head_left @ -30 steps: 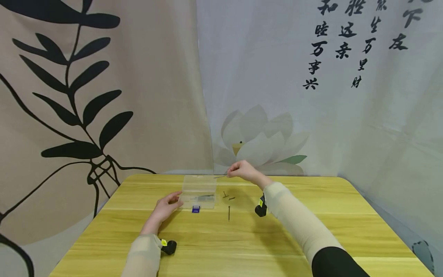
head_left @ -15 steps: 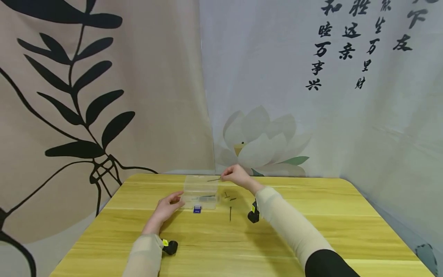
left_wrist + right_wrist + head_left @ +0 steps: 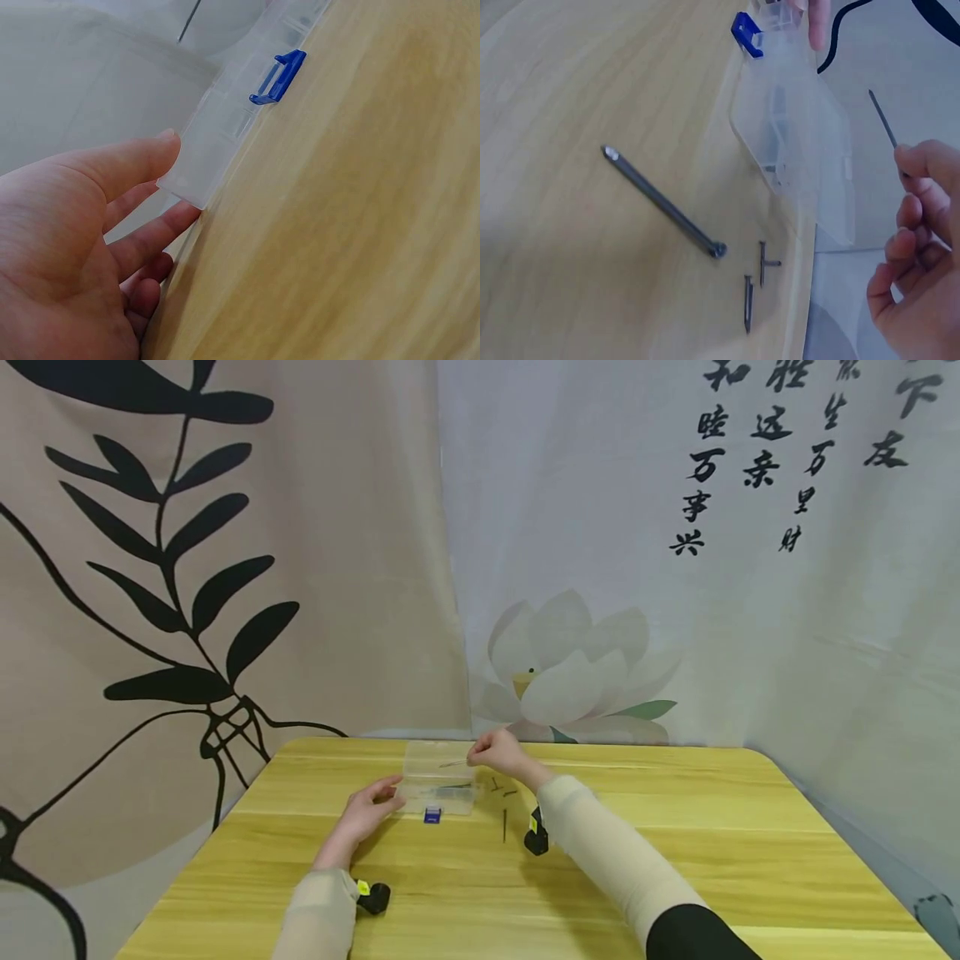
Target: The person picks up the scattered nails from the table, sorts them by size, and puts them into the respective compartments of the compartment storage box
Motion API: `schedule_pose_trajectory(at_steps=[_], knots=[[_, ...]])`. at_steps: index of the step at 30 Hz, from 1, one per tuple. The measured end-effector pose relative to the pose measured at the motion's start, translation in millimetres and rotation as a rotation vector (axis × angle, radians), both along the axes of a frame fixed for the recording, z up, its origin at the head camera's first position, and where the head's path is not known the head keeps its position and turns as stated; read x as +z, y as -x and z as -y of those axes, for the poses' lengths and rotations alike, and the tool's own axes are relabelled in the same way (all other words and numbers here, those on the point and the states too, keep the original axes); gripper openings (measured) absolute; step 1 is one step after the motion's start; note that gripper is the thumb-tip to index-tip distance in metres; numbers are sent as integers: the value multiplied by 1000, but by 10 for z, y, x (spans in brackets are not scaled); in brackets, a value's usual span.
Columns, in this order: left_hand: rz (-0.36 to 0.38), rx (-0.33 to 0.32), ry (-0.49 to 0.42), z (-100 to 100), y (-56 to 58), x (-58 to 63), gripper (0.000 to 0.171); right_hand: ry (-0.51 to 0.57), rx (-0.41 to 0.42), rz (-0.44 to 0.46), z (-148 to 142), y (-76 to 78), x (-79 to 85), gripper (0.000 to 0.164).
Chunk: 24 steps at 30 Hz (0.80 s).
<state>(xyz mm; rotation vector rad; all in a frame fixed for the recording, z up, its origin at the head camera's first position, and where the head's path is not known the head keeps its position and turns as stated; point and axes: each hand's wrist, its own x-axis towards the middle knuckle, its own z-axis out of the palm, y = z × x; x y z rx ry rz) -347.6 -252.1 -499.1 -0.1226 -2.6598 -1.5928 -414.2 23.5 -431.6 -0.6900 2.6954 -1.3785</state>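
Note:
A clear plastic box [image 3: 420, 806] lies on the table with its lid [image 3: 420, 758] raised at the back and a blue latch [image 3: 289, 75] at its front. My left hand [image 3: 367, 812] holds the box's left end, thumb at the front side and fingers around the end. Between thumb and fingertips, my right hand [image 3: 501, 753] pinches a thin nail [image 3: 883, 118], pointed end leftward, in front of the lid. More nails show inside the box. On the wood to its right lie a long, thick nail [image 3: 664, 201] and several short nails [image 3: 748, 304].
The wooden table [image 3: 675, 843] ends just behind the box, where a printed cloth [image 3: 360, 568] hangs. Each wrist carries a small black camera [image 3: 375, 897]. The long nail lies nearer the table's front than the short ones.
My right hand has come left and down with the nail, from beyond the box's right side to in front of the raised lid. The left hand stays at the box's end.

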Motion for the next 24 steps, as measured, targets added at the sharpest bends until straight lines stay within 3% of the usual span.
schedule_pose_trajectory(at_steps=[17, 24], knots=[[-4, 1, -22, 13, -48, 0, 49, -87, -22, -63, 367, 26, -203, 12], [-9, 12, -21, 19, -38, 8, 48, -219, -49, -178, 527, 25, -235, 16]])
